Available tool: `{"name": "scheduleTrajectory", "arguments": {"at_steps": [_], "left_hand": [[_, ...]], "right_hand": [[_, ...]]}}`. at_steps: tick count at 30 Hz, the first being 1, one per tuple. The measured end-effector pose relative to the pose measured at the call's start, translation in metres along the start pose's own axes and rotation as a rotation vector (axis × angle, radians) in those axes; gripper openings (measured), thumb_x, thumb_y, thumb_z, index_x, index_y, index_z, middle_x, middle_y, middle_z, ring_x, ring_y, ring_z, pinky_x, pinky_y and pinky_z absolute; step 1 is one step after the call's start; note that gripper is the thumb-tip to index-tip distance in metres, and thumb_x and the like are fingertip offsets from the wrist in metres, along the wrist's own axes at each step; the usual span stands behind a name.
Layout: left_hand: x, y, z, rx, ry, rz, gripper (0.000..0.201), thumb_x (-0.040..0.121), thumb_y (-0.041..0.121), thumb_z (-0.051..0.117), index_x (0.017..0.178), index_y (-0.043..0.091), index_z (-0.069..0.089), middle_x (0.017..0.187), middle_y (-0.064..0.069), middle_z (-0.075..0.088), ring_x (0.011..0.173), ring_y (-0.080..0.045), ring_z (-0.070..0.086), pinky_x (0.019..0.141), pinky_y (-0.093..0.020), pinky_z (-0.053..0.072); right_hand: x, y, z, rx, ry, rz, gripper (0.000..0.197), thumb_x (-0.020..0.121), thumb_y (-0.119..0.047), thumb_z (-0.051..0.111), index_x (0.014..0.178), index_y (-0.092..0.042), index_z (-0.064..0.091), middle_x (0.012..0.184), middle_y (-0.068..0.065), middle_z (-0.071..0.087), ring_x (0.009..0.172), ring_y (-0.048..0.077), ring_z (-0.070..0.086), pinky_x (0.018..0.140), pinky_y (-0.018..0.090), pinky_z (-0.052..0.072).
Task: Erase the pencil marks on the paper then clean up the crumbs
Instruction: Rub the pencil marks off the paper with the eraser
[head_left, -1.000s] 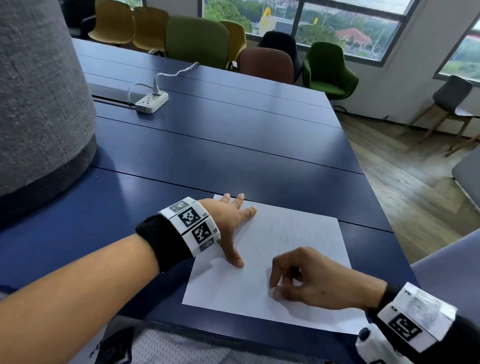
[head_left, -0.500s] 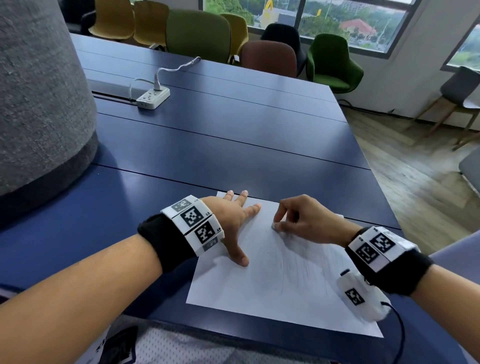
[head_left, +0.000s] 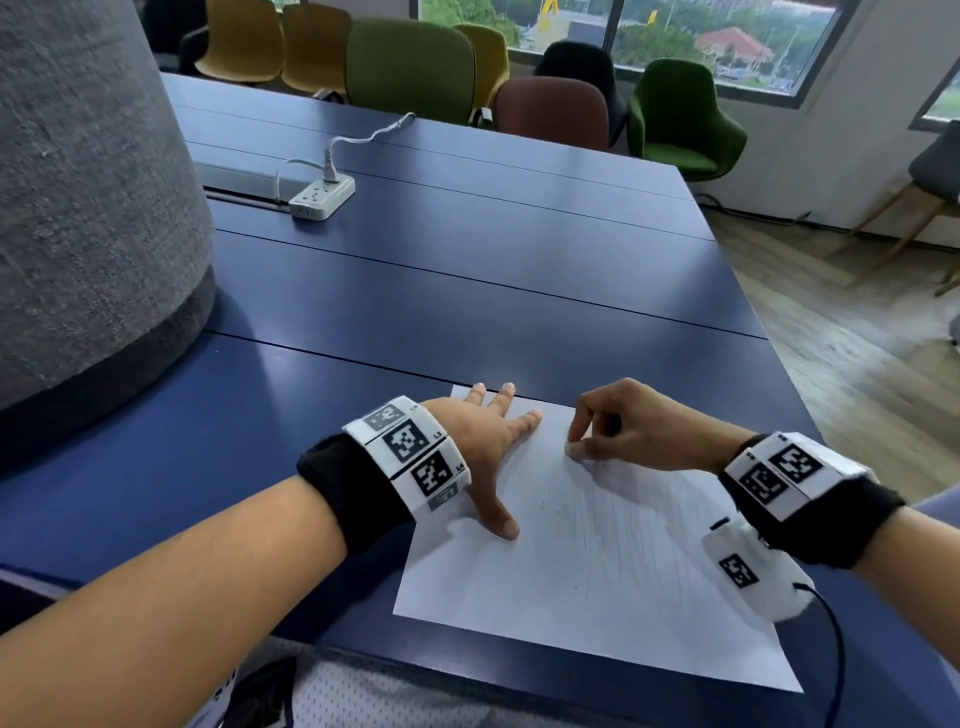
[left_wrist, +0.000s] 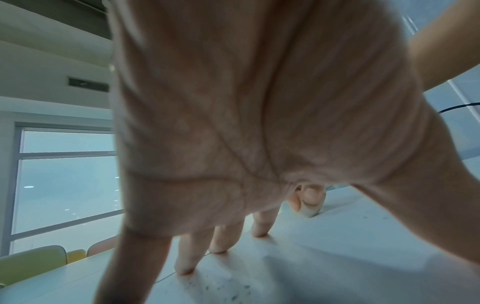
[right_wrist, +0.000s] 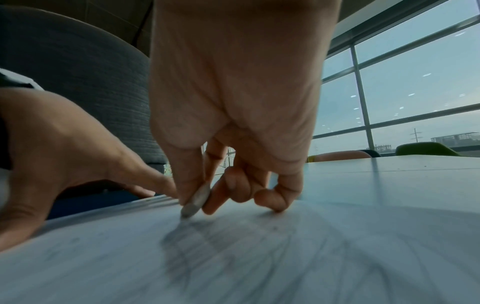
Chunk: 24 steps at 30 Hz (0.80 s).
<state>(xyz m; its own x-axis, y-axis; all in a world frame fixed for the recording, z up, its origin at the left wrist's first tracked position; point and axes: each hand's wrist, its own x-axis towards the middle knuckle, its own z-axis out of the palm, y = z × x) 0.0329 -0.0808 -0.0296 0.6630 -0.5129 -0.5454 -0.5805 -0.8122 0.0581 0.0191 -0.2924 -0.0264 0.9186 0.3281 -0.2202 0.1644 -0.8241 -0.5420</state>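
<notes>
A white sheet of paper (head_left: 597, 597) with faint pencil strokes (head_left: 613, 535) lies at the near edge of the blue table (head_left: 467, 291). My left hand (head_left: 488, 441) lies flat with spread fingers on the sheet's far left corner and presses it down. My right hand (head_left: 608, 431) pinches a small white eraser (head_left: 569, 450) between thumb and fingers, its tip on the paper near the far edge. The right wrist view shows the eraser (right_wrist: 194, 202) touching the sheet above grey strokes (right_wrist: 207, 242). Dark crumbs (left_wrist: 221, 288) speckle the paper in the left wrist view.
A large grey fabric-covered object (head_left: 88, 208) stands on the table at the left. A white power strip (head_left: 322, 197) with a cable lies further back. Several coloured chairs (head_left: 410, 67) line the far side. The table's right edge drops to a wooden floor (head_left: 857, 364).
My right hand, with the eraser, has moved from the near middle of the sheet up to its far edge. The left hand has stayed pressing on the paper.
</notes>
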Motion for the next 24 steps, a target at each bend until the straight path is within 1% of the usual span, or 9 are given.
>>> {"name": "scheduleTrajectory", "arguments": {"at_steps": [1,5,7,10,15,16,19,20,24], "left_hand": [[0.000,0.000,0.000,0.000,0.002,0.001,0.134,0.062,0.068,0.078,0.153,0.034,-0.014,0.161,-0.003,-0.024,0.148,-0.030,-0.015,0.118,-0.049,0.010],[0.000,0.000,0.000,-0.011,-0.001,0.006,0.134,0.062,0.067,0.078,0.153,0.034,-0.013,0.160,-0.002,-0.024,0.148,-0.029,-0.015,0.118,-0.049,0.011],[0.000,0.000,-0.001,-0.011,-0.003,0.008,0.134,0.061,0.067,0.078,0.153,0.034,-0.013,0.160,-0.003,-0.024,0.148,-0.029,-0.015,0.118,-0.049,0.011],[0.000,0.000,-0.001,-0.013,-0.004,0.005,0.134,0.062,0.067,0.078,0.153,0.034,-0.014,0.160,-0.003,-0.024,0.148,-0.029,-0.016,0.118,-0.050,0.011],[0.000,-0.001,-0.001,-0.020,0.000,0.011,0.134,0.062,0.067,0.078,0.153,0.034,-0.014,0.160,-0.002,-0.025,0.148,-0.028,-0.016,0.118,-0.049,0.011],[0.000,0.000,0.000,-0.020,-0.003,0.012,0.133,0.062,0.067,0.078,0.153,0.034,-0.014,0.160,-0.002,-0.025,0.148,-0.028,-0.016,0.118,-0.049,0.010],[-0.001,0.000,-0.001,-0.027,-0.008,0.009,0.134,0.062,0.066,0.079,0.153,0.034,-0.014,0.160,-0.003,-0.025,0.148,-0.028,-0.017,0.118,-0.049,0.010],[-0.001,0.000,-0.002,-0.025,-0.009,0.009,0.134,0.062,0.066,0.079,0.153,0.034,-0.015,0.160,-0.003,-0.025,0.148,-0.028,-0.017,0.118,-0.050,0.009],[-0.001,0.000,-0.001,-0.024,-0.006,0.012,0.134,0.063,0.066,0.078,0.154,0.034,-0.014,0.160,-0.003,-0.025,0.148,-0.028,-0.016,0.118,-0.049,0.010]], "right_hand": [[0.002,-0.001,-0.002,-0.004,-0.006,0.001,0.008,0.083,-0.025,0.075,0.078,-0.021,0.071,0.050,-0.013,0.052,0.047,0.002,0.044,0.049,0.013,0.034],[0.015,0.006,0.000,-0.002,0.174,0.042,0.010,0.084,-0.023,0.074,0.081,-0.016,0.069,0.060,-0.009,0.056,0.048,-0.001,0.048,0.054,0.017,0.037],[0.011,0.006,0.001,-0.002,0.121,0.015,0.009,0.084,-0.024,0.073,0.081,-0.017,0.068,0.058,-0.009,0.055,0.048,0.001,0.046,0.052,0.015,0.036],[0.004,0.000,-0.003,-0.005,-0.047,-0.005,0.008,0.084,-0.025,0.074,0.080,-0.019,0.070,0.051,-0.012,0.053,0.047,0.003,0.042,0.049,0.015,0.034],[0.012,0.004,-0.003,-0.061,0.155,0.047,0.010,0.084,-0.025,0.073,0.083,-0.017,0.068,0.061,-0.010,0.052,0.049,0.000,0.047,0.049,0.010,0.035],[0.008,0.005,0.000,-0.047,0.132,0.034,0.010,0.084,-0.024,0.073,0.082,-0.017,0.067,0.059,-0.010,0.051,0.048,0.001,0.046,0.049,0.011,0.035],[-0.003,-0.002,0.001,-0.022,-0.062,0.003,0.009,0.083,-0.025,0.075,0.080,-0.019,0.069,0.050,-0.014,0.048,0.047,0.003,0.041,0.049,0.014,0.033],[-0.003,-0.002,-0.001,-0.031,-0.064,0.016,0.009,0.083,-0.026,0.075,0.080,-0.019,0.070,0.049,-0.014,0.049,0.047,0.002,0.042,0.049,0.013,0.034],[0.002,0.006,-0.002,-0.053,0.145,0.061,0.010,0.085,-0.024,0.073,0.080,-0.019,0.065,0.060,-0.010,0.052,0.047,-0.003,0.048,0.048,0.009,0.035]]}}
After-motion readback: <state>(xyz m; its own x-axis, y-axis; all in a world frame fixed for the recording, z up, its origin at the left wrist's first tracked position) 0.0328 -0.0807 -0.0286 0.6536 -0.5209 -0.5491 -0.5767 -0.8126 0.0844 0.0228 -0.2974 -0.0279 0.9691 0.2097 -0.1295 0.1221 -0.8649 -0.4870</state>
